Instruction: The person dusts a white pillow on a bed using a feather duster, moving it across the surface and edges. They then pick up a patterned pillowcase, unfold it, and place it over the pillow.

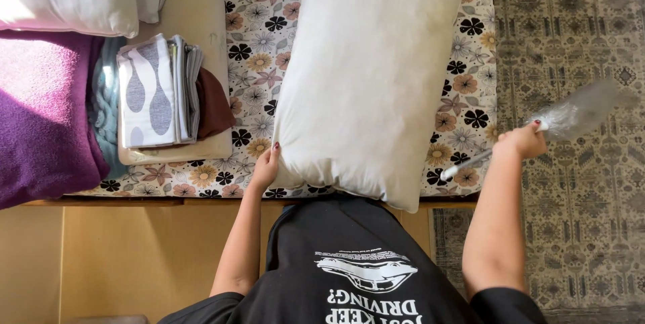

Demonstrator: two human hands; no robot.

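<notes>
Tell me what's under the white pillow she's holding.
The white pillow lies on a flowered sheet, showing around its edges. Anything directly beneath it is covered. Left hand grips its corner.

Home bedroom: bed (463, 62), pillows (369, 75), rug (578, 183)

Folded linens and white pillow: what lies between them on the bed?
In the head view, only bare flowered bedsheet lies between the folded linens and the white pillow; the left hand grips the pillow's lower corner.
</notes>
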